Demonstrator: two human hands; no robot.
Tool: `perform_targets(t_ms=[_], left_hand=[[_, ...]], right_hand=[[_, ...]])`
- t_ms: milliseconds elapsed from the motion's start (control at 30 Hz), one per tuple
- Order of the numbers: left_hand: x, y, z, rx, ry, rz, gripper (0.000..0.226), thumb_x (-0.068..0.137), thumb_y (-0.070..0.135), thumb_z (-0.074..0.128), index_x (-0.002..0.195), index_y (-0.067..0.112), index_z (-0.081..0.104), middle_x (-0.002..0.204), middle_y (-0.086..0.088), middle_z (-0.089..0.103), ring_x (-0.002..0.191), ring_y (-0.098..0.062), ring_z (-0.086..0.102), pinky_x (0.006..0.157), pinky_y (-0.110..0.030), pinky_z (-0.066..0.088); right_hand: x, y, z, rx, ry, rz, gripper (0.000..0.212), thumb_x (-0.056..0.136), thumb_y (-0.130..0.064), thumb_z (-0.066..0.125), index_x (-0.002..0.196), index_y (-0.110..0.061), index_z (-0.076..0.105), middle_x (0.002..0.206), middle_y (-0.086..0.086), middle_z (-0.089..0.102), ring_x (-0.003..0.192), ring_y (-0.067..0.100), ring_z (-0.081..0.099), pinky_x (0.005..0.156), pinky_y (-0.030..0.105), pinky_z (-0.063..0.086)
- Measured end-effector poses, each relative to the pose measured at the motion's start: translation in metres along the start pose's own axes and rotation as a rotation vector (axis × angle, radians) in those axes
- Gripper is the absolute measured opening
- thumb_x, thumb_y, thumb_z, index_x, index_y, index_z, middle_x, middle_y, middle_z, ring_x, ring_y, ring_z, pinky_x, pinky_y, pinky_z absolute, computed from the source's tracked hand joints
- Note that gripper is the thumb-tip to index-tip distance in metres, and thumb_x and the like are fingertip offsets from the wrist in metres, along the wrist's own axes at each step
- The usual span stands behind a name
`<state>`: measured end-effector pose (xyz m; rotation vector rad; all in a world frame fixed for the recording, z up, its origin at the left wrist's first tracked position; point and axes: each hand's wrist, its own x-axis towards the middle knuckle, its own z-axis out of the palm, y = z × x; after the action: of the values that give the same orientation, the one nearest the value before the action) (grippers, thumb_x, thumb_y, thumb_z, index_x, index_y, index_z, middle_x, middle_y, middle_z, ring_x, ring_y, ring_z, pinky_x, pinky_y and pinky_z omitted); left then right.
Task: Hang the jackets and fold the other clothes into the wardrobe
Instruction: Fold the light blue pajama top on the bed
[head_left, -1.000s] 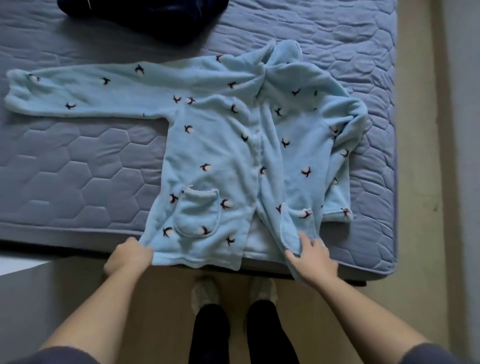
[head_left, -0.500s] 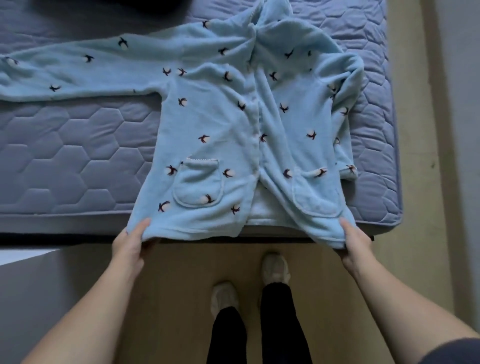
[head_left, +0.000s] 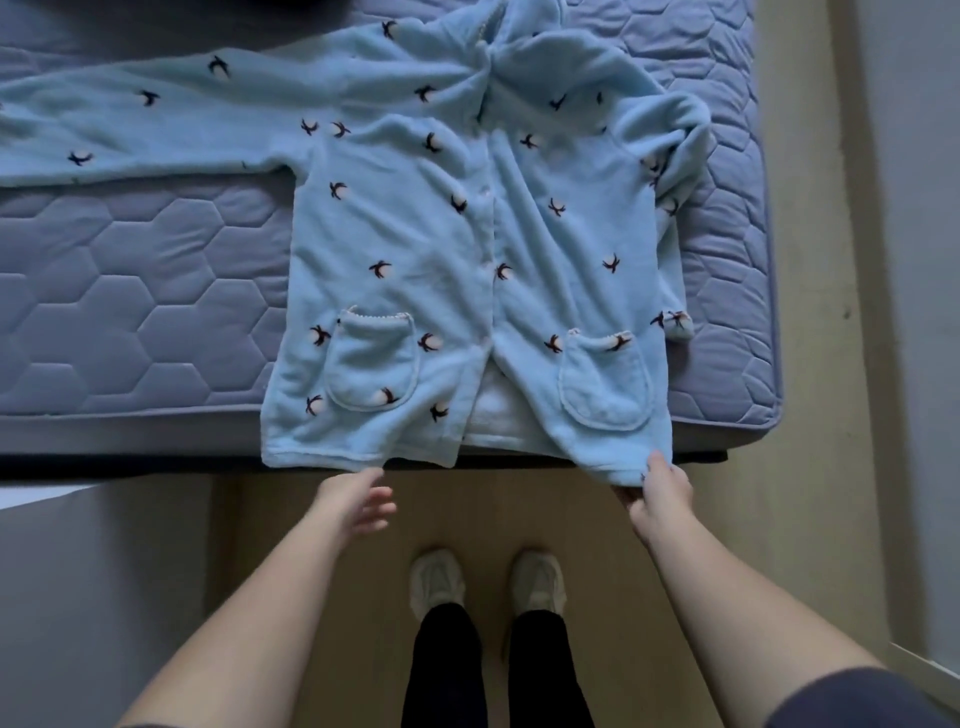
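Top (head_left: 415, 249) lies face up on the mattress (head_left: 130, 291), collar far, hem hanging over the near edge. Right hand (head_left: 662, 493) pinches the right hem corner; left hand (head_left: 358, 501) is loose, holding nothing, just under the hem, nearer the long sleeve (head_left: 130, 124) stretched leftward.
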<state>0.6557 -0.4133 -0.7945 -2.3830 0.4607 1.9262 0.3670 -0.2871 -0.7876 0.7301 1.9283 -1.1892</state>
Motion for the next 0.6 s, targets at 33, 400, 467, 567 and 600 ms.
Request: perform_targets(t_ms=[33, 400, 467, 567, 600], left_hand=[[-0.004, -0.004, 0.022, 0.069, -0.083, 0.019, 0.016, 0.096, 0.017, 0.053, 0.109, 0.007, 0.054, 0.083, -0.008, 0.063, 0.066, -0.020, 0.060, 0.060, -0.032, 0.049], [-0.021, 0.001, 0.190, -0.116, -0.434, 0.161, 0.044, 0.092, 0.026, 0.053, 0.134, 0.016, 0.044, 0.131, -0.004, 0.057, 0.119, -0.019, 0.052, 0.092, -0.041, 0.040], [-0.019, 0.001, 0.199, -0.154, -0.447, 0.207, 0.036, 0.090, 0.026, 0.056, 0.124, 0.017, 0.050, 0.116, -0.003, 0.064, 0.106, -0.017, 0.058, 0.082, -0.037, 0.041], [-0.017, -0.002, 0.198, -0.114, -0.341, 0.310, 0.002, 0.090, 0.021, 0.059, 0.089, 0.021, 0.061, 0.070, 0.006, 0.060, 0.068, -0.011, 0.054, 0.069, -0.028, 0.043], [-0.015, -0.005, 0.195, -0.121, -0.300, 0.324, 0.011, 0.089, 0.018, 0.059, 0.078, 0.021, 0.061, 0.065, 0.008, 0.059, 0.067, -0.011, 0.053, 0.070, -0.027, 0.044]], right_hand=[[-0.001, 0.000, 0.001, 0.063, 0.001, 0.000, 0.033, 0.099, -0.012, 0.047, 0.130, -0.001, 0.050, 0.119, 0.015, 0.061, 0.102, 0.030, 0.062, 0.096, 0.048, 0.049], [0.001, -0.024, -0.022, 0.293, -0.178, 0.365, 0.008, 0.095, -0.007, 0.056, 0.088, -0.010, 0.054, 0.037, -0.002, 0.050, 0.028, 0.001, 0.046, 0.031, 0.016, 0.043], [0.003, -0.029, -0.031, 0.295, -0.225, 0.427, 0.013, 0.094, -0.009, 0.058, 0.081, -0.010, 0.054, 0.037, -0.002, 0.044, 0.025, 0.001, 0.040, 0.030, 0.015, 0.041], [0.002, -0.035, -0.038, 0.273, -0.277, 0.430, 0.016, 0.095, -0.013, 0.056, 0.080, -0.011, 0.053, 0.040, -0.002, 0.046, 0.025, 0.001, 0.035, 0.030, 0.014, 0.039], [0.002, -0.036, -0.040, 0.245, -0.291, 0.419, 0.015, 0.096, -0.015, 0.056, 0.082, -0.011, 0.054, 0.043, -0.002, 0.050, 0.025, 0.001, 0.034, 0.031, 0.014, 0.039]])
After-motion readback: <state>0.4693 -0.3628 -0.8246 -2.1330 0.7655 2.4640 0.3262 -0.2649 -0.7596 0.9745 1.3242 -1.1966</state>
